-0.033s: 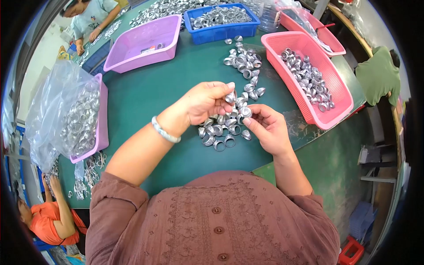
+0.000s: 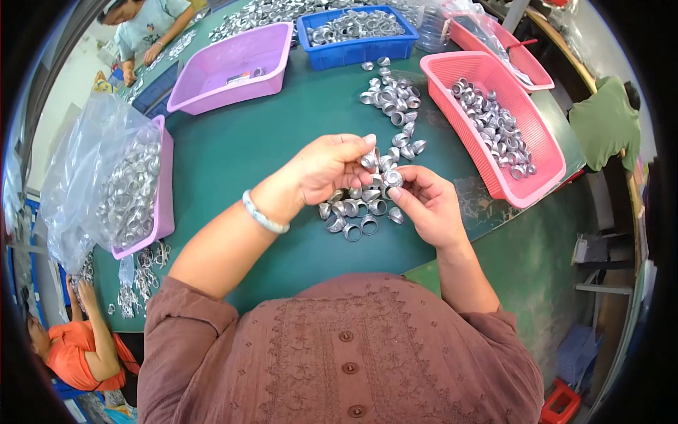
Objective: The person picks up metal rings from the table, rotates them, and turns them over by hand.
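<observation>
Silver ring (image 2: 369,159) sits pinched in left fingers (image 2: 363,145), second ring (image 2: 393,178) in right fingers (image 2: 405,201). Looks partway: loose rings (image 2: 351,208) lie below and beyond the fingers, others (image 2: 496,128) in pink basket (image 2: 469,141) to their right.

Bright, silver-coloured metal rings (image 2: 351,207) with smooth, reflective faces gleam on a flat green tabletop (image 2: 296,106), its low-sheen surface smooth at the centre but scuffed and patchy toward the right edge. A coral-pink rectangular plastic basket (image 2: 522,192) shows finely ribbed walls, while a lilac rectangular plastic bin (image 2: 233,97) and a deep-blue rectangular plastic tray (image 2: 364,54) look smooth with a soft sheen. A clear, thin plastic bag (image 2: 78,177) crinkles glossily. A pale round bangle (image 2: 264,213) appears polished; a brown cloth blouse (image 2: 304,339), matt and finely creased, carries raised, textured embroidery.
</observation>
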A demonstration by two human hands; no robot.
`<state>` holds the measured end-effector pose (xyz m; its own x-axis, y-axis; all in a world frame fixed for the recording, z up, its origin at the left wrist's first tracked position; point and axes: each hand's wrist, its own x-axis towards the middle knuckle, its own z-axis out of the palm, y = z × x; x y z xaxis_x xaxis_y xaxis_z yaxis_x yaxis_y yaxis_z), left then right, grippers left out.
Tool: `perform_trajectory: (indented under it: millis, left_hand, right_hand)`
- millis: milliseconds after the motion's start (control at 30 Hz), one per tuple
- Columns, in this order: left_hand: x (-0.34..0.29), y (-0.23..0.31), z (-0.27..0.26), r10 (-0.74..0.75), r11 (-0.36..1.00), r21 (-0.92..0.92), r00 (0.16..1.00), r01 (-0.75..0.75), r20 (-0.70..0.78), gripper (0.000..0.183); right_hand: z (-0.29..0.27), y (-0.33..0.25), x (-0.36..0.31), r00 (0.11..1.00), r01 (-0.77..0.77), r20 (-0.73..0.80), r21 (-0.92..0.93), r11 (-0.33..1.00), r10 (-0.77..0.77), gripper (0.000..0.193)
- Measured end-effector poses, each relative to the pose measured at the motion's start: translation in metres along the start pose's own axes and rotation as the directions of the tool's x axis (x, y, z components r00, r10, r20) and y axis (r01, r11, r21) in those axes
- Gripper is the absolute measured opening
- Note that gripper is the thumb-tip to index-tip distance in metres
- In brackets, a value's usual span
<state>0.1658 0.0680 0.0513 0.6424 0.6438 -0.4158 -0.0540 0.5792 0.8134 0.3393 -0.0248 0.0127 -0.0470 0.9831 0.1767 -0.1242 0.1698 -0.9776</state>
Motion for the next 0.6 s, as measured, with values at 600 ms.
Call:
perform_trajectory:
  millis: [600]
  left_hand:
    - [-0.076,-0.028,-0.005,0.121,0.955,-0.262,0.989,-0.140,-0.087,0.023]
  right_hand:
    - [0.043,-0.001,0.007,0.993,-0.043,0.113,0.130,0.991,0.028,0.016]
